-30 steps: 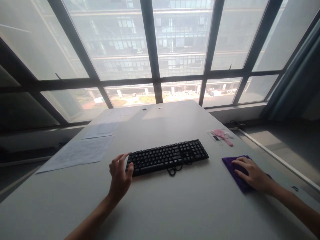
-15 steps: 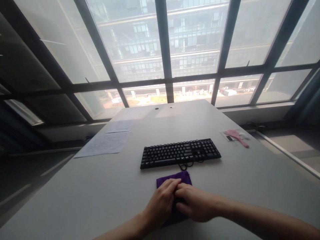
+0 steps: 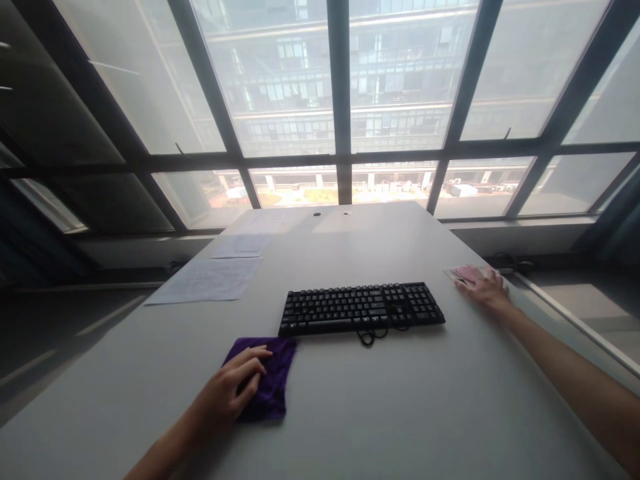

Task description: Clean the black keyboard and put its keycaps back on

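Note:
On the left, my left hand [image 3: 237, 381] lies on a folded purple cloth [image 3: 274, 390], palm down, its fingers stretched and a little bent. At the table's right side my right hand [image 3: 486, 291] is over a pink, round-headed thing with a handle [image 3: 469, 273], perhaps a hairbrush or hand mirror. Thumb and fingers are spread around it, and the handle is hidden beneath the hand. A black keyboard [image 3: 360, 309] lies between the two hands, its coiled cable [image 3: 367, 337] showing at the front edge.
Printed sheets of paper [image 3: 205, 280] lie along the table's left side. Clear plastic packaging [image 3: 453, 272] is beside the pink thing. Two small round spots, one dark [image 3: 317, 214], are near the far edge of the white table [image 3: 370, 413]. Tall windows stand beyond.
My hands, together on the purple cloth before, have parted. The left has moved left with the cloth, which now lies more spread out. The right has reached across to the pink thing.

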`<action>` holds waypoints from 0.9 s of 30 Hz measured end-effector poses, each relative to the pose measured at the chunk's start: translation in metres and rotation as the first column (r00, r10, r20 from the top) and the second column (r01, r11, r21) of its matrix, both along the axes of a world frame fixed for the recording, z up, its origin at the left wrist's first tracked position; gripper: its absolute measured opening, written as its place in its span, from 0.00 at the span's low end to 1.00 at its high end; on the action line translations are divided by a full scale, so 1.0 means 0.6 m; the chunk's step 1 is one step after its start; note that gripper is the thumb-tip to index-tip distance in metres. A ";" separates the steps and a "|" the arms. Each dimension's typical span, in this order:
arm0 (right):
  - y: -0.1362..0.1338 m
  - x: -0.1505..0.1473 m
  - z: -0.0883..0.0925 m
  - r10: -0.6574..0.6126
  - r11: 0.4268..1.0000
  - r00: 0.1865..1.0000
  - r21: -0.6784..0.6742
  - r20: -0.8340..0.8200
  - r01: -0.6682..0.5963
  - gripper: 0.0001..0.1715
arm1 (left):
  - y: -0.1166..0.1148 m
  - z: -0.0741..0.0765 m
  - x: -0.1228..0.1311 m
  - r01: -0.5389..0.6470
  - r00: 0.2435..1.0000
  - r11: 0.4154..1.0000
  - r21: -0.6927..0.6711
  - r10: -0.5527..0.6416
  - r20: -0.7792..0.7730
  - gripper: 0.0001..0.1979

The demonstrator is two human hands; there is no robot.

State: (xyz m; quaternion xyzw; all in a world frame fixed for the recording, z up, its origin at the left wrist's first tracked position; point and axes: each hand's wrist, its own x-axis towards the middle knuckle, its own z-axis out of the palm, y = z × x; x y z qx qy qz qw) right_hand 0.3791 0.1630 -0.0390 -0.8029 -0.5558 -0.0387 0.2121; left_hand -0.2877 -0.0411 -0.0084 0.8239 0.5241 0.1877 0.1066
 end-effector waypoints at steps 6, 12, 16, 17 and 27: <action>0.081 -0.052 -0.027 0.231 0.964 0.973 -0.135 0.011 -0.227 0.45 | 0.013 -0.004 -0.063 -0.195 0.981 0.977 0.084 0.196 -0.004 0.13; 0.195 -0.257 0.023 0.438 0.861 0.898 -0.265 -0.051 -0.435 0.41 | 0.002 -0.006 -0.057 -0.180 0.983 0.978 0.108 0.182 -0.012 0.12; 0.241 -0.416 0.058 0.520 0.794 0.852 -0.329 -0.069 -0.511 0.37 | -0.006 -0.002 -0.061 -0.155 0.988 0.985 0.071 0.156 -0.003 0.13; 0.244 -0.458 0.065 0.531 0.785 0.844 -0.335 -0.070 -0.522 0.36 | -0.007 0.000 -0.063 -0.153 0.988 0.987 0.059 0.153 0.003 0.13; 0.114 -0.901 0.097 0.610 0.710 0.780 -0.344 -0.135 -0.615 0.26 | -0.005 0.011 -0.077 -0.067 0.997 0.997 -0.031 0.068 0.030 0.16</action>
